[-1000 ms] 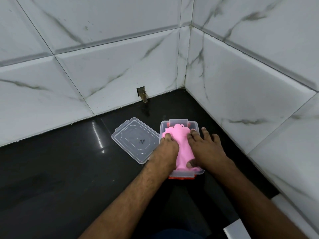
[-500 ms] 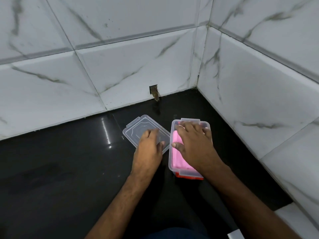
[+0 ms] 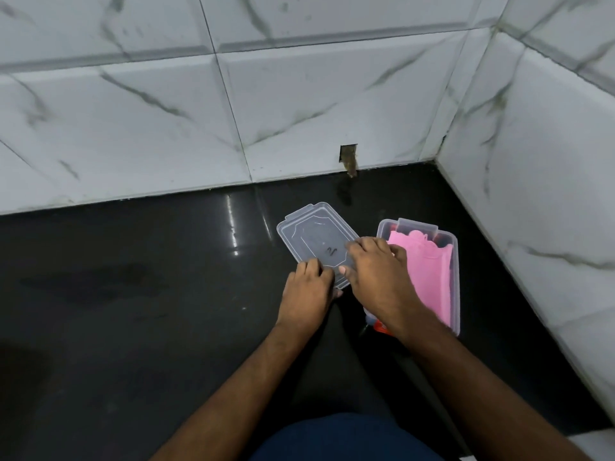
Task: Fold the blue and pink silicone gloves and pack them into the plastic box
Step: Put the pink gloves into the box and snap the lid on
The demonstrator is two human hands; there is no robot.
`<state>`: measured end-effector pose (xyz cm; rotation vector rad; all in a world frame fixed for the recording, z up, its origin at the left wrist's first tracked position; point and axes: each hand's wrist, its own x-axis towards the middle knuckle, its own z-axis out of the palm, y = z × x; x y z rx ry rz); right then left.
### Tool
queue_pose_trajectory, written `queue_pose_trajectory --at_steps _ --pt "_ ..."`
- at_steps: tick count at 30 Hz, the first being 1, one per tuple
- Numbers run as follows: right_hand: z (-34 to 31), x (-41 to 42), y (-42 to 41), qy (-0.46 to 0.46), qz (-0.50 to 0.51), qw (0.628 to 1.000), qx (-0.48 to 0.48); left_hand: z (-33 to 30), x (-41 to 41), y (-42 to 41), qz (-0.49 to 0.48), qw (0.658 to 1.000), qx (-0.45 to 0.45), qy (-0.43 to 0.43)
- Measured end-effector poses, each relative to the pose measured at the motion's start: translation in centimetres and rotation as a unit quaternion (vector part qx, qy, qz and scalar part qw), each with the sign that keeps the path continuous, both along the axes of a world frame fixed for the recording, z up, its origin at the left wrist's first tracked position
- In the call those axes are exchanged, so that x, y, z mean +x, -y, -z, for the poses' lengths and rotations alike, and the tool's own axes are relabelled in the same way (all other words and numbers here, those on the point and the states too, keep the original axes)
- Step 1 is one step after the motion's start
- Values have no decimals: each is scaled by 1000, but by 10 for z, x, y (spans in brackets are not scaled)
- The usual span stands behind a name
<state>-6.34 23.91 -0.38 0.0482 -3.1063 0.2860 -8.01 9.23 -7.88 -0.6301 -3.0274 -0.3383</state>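
A clear plastic box (image 3: 456, 294) sits on the black floor by the right wall. The folded pink glove (image 3: 429, 277) lies on top inside it; no blue glove shows. To the box's left lies the clear lid (image 3: 312, 241). My left hand (image 3: 307, 292) grips the lid's near corner, fingers on top and thumb at the edge. My right hand (image 3: 374, 271) has its fingers curled on the lid's right edge, thumb at the near corner, wrist crossing over the box's near left part.
White marble-look tiled walls (image 3: 299, 104) meet in a corner at the back right. A small hole (image 3: 348, 158) is cut at the back wall's base. A red strip (image 3: 381, 326) shows at the box's near end. Dark glossy floor (image 3: 133, 311) stretches left.
My right hand has left the pink glove in the box and moved left onto the lid. My left hand slid to the lid's near corner. The view shifted left.
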Motion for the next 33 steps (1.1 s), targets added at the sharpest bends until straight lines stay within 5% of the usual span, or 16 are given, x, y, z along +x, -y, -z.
queue_pose_trajectory --at_steps 8,11,14,23,26,31,33 --pt "10 3 -5 -32 10 997 -69 8 10 19 82 983 -60 -156" --pt "9 5 -7 -56 0 993 -100 3 6 25 38 982 19 -183" --pt "0 8 -9 -89 10 979 -183 -15 3 25 -21 963 190 -188" --pt "-18 11 -16 -77 22 946 -315 -80 4 11 -70 847 487 -203" --pt "-25 10 -18 -44 18 892 -450 -104 6 4 -67 773 600 -194" --pt "-29 10 -31 -74 44 887 -455 -140 -7 -10 -72 668 734 -99" --pt "-29 14 -37 -93 64 859 -499 -145 -13 -9 -76 654 751 -50"
